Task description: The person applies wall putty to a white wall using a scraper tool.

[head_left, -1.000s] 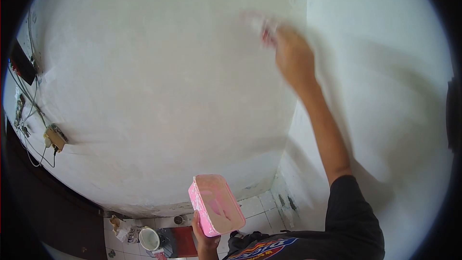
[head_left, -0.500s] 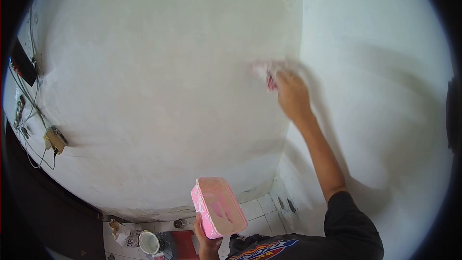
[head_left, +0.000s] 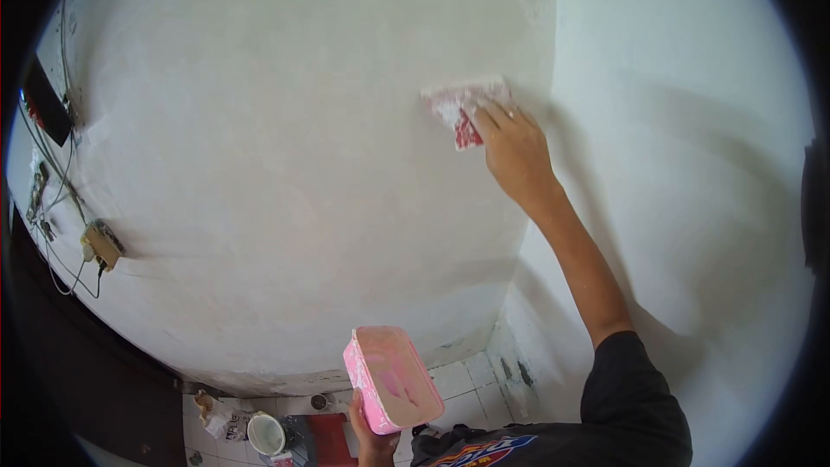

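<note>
My right hand grips a red putty scraper smeared with white, its wide edge against the grey-white wall near the corner. Low in the view, my left hand holds a pink plastic tub by its side, fingers partly hidden beneath it. The tub is tilted toward me, with pale putty coating its inside and splashes on its outer wall.
A white wall meets the worked wall at the right. Cables and a socket box hang at the left. On the tiled floor stand a white bucket, a crumpled bag and a red item.
My right hand and the scraper have moved slightly up and to the left on the wall. The tub in my left hand stays almost where it was.
</note>
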`<action>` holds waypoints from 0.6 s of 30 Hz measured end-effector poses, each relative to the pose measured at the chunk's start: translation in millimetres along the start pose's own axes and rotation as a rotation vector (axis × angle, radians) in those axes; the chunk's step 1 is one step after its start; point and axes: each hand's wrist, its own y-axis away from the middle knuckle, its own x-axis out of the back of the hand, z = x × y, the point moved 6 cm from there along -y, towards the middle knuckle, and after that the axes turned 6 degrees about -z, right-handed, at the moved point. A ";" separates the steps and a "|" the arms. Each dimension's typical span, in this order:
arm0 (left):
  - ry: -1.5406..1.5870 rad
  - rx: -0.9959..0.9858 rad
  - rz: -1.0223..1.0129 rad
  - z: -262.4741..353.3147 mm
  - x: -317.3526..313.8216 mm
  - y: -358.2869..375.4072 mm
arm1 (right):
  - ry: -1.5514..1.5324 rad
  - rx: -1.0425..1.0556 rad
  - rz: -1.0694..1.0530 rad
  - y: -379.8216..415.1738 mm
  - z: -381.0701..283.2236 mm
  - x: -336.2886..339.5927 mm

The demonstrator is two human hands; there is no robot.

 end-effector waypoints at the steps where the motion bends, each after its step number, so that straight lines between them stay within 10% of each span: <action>1: 0.001 -0.001 0.001 -0.9 4.5 -0.2 | -0.032 -0.008 -0.088 5.1 -4.1 -2.4; 9: -0.053 -0.027 0.025 4.2 2.4 -5.4 | 0.037 0.003 0.272 -96.9 47.4 55.4; 18: -0.051 -0.059 0.008 7.0 -5.3 -1.2 | -0.028 -0.021 -0.155 65.9 -40.9 -30.8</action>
